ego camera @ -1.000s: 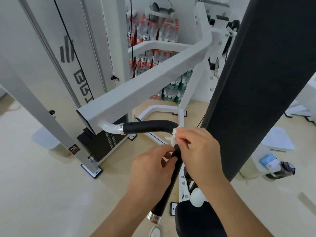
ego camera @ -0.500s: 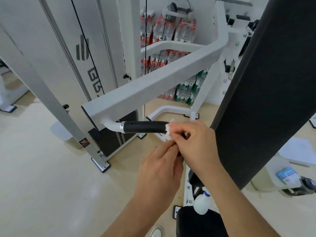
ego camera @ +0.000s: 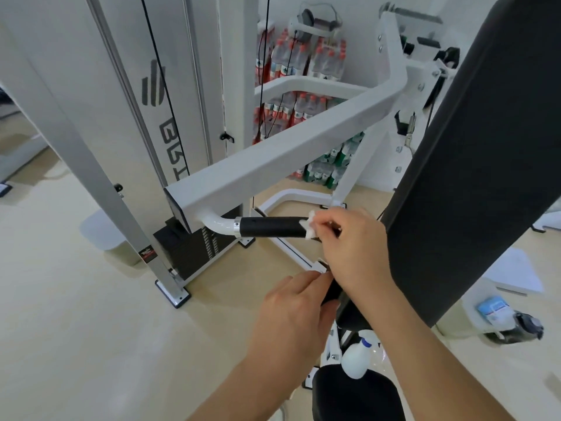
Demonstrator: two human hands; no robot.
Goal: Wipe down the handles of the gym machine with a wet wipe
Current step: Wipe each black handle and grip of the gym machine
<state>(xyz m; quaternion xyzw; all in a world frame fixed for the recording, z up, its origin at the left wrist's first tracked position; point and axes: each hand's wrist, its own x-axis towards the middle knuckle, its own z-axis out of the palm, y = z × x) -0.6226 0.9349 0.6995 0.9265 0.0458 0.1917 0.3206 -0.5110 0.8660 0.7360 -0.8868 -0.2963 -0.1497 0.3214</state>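
Pale gym floor (ego camera: 76,299), stacked bottles (ego camera: 303,65) behind. The right hand (ego camera: 355,247) pinched the wipe (ego camera: 310,227) against the black handle (ego camera: 270,226) — thin, limp, light stuff, best kept bunched in a pinch. The left hand (ego camera: 291,317) gripped the handle's lower leg — likely steadying the stiff bar.

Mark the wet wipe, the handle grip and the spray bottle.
wet wipe (ego camera: 310,228): head view, its exposed white bunch.
handle grip (ego camera: 270,226): head view, middle of the bare black stretch.
spray bottle (ego camera: 354,363): head view, its rounded white body.
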